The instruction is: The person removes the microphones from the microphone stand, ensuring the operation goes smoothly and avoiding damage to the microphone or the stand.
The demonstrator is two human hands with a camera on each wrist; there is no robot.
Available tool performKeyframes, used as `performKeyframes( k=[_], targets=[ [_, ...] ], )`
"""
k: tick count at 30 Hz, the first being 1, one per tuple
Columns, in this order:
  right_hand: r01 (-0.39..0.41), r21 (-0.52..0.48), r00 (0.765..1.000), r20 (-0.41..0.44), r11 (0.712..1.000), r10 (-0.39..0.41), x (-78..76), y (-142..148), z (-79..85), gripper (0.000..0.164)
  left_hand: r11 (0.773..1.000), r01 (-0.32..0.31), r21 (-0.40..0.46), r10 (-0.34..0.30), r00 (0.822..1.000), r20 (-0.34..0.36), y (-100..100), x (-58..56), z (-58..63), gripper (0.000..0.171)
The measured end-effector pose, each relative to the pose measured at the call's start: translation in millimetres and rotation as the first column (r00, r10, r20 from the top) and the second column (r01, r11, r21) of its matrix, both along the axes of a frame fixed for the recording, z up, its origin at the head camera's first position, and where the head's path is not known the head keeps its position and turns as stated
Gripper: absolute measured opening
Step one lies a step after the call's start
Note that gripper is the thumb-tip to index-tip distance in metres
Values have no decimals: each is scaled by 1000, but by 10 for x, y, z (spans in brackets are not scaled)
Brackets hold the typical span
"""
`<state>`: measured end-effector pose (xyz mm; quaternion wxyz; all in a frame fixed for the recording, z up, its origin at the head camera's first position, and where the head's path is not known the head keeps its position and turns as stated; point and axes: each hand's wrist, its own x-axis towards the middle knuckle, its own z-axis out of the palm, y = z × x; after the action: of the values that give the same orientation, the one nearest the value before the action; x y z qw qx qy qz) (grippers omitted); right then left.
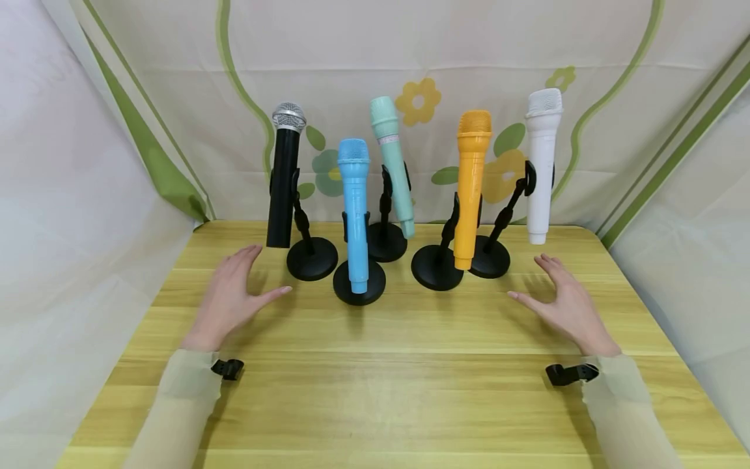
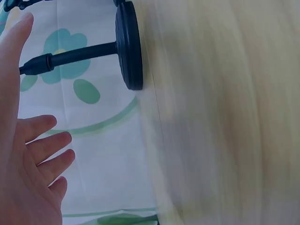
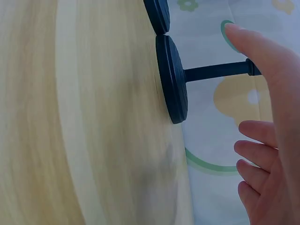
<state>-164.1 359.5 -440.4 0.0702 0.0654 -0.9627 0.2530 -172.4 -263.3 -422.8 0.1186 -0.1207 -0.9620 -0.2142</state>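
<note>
My left hand (image 1: 228,296) is held above the table with thumb and fingers spread, holding nothing. Nearest to it is a black microphone (image 1: 285,182) with a silver mesh head, tilted in a black desk stand (image 1: 312,258). My right hand (image 1: 565,306), also spread and holding nothing, is below a white microphone (image 1: 540,169) in its stand (image 1: 489,256). Between them a light blue microphone (image 1: 356,221), a mint green microphone (image 1: 396,169) and an orange microphone (image 1: 469,195) rest in similar stands. In the wrist views, stand bases (image 2: 130,47) (image 3: 171,79) appear beyond the thumbs.
The wooden table (image 1: 375,391) has its far edge against a pale curtain (image 1: 351,39) printed with flowers and green vines. Fabric walls (image 1: 70,215) rise at both sides. Black straps (image 1: 227,369) sit at both wrists, over light sleeves.
</note>
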Motion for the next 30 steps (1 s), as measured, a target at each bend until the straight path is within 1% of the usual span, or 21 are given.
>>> performKeyframes(
  k=[4, 7, 11, 14, 19, 21, 23, 25, 26, 30],
  targets=[
    [16, -55, 1000, -3, 998, -16, -24, -31, 0, 98, 999, -4, 43, 3, 999, 35, 64, -4, 3, 106],
    [29, -120, 1000, 2, 992, -29, -64, -70, 17, 94, 997, -2, 79, -3, 998, 60, 132, 9, 14, 105],
    [30, -195, 999, 16, 980, -28, -166, -145, 44, 91, 990, -1, 142, -13, 996, 91, 238, 41, 32, 103],
    [21, -264, 999, 32, 964, -13, -271, -211, 57, 88, 979, 11, 202, -30, 995, 90, 322, 70, 39, 99],
    [29, -399, 998, 62, 916, -4, -466, -311, 76, 85, 949, 77, 307, -94, 995, 43, 459, 128, 34, 90],
    [42, -459, 997, 71, 888, -10, -539, -349, 94, 84, 936, 99, 339, -117, 993, 33, 509, 160, 35, 88],
    [47, -513, 998, 66, 857, -16, -599, -396, 130, 83, 925, 107, 366, -130, 991, 41, 552, 193, 36, 88],
    [47, -565, 998, 51, 824, -22, -635, -459, 192, 79, 913, 114, 391, -145, 988, 50, 594, 219, 33, 88],
    [44, -582, 999, 40, 812, -26, -644, -493, 230, 78, 908, 119, 403, -154, 987, 54, 614, 231, 33, 88],
    [31, -622, 999, -3, 783, -42, -658, -630, 387, 68, 879, 141, 455, -190, 980, 63, 692, 271, 20, 84]
  ],
)
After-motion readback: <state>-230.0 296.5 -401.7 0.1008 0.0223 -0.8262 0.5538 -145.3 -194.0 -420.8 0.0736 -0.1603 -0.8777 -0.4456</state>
